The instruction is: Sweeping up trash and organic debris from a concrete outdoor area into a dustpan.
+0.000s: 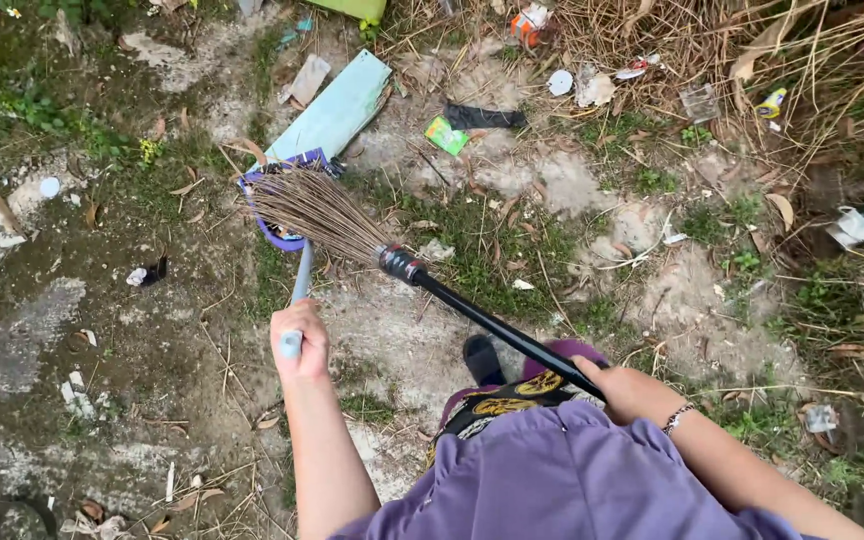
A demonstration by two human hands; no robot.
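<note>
Item one: our left hand (pixel 297 343), fist wrapped around the top end of a pale blue handle (pixel 300 283). That handle runs away from us to a purple-rimmed dustpan (pixel 274 232) lying on the ground (pixel 102 300), a flat pale green board (pixel 335 108) resting at its far edge.

Item two: our right hand (pixel 620 388), gripping the near end of a black broomstick (pixel 497 325). The stick slants up and left across the view to a dark binding, where the stiff brown bristles (pixel 314 207) fan out and lie over the dustpan's mouth, touching it.

Item three: a dark shoe (pixel 480 358) on bare earth between the two arms, just above our purple garment (pixel 562 470).

Item four: scattered litter. A green wrapper (pixel 444 134) and a black strip (pixel 485 117) lie beyond the broom; a red and white packet (pixel 529 24) sits at the top by dry grass (pixel 712 40); white scraps and dead leaves dot the soil.
</note>
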